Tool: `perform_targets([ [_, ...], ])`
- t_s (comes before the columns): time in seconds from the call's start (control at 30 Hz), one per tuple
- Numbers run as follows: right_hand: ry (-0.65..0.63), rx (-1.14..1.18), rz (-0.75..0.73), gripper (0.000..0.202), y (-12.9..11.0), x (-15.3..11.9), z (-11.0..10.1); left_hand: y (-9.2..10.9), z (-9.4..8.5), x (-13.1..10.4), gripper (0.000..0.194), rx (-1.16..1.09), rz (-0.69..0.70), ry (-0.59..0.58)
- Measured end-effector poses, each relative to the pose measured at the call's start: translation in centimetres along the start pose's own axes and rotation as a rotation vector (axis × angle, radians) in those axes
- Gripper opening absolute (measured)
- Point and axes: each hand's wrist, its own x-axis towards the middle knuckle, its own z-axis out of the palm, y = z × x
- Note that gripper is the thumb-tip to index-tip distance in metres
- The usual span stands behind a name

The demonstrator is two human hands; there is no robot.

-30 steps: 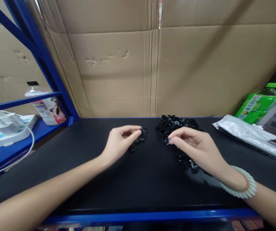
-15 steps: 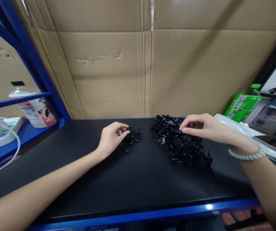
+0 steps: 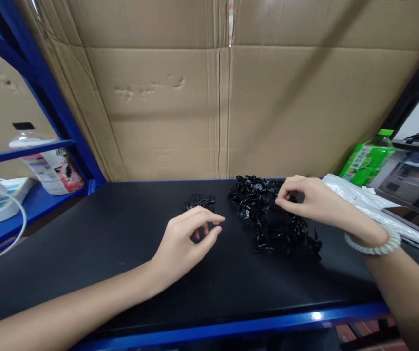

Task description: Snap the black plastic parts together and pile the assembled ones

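Black counter shows beneath the left grip, which is loose, its thumb and finger apart with nothing visible between them. Half a second ago it was at the small pile of black pieces; now it has come back toward the person and to the right, leaving that pile just beyond it, at twelve o'clock. The right grip has barely shifted. Its thumb and fingertip are drawn together; I cannot tell whether they pinch a piece. From there the large pile of black pieces lies at eight o'clock, reaching under the fingertips, and at about half past two from the left grip. Outward from the right grip, a pale beaded bracelet circles the wrist at four o'clock, a silver bag lies at three, and green-wrapped drinks stand at two.
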Motion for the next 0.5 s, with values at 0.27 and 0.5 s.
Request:
perform_targets([
  [0.27, -0.144, 0.677, 0.092, 0.021, -6.3, -1.5, 3.5, 2.3, 0.5, -0.6, 0.052, -0.549, -0.424, -0.248],
  [0.5, -0.302, 0.870, 0.091, 0.022, -7.4, -2.4, 5.5, 2.5, 0.4, -0.6, 0.009, -0.771, -0.700, -0.252],
])
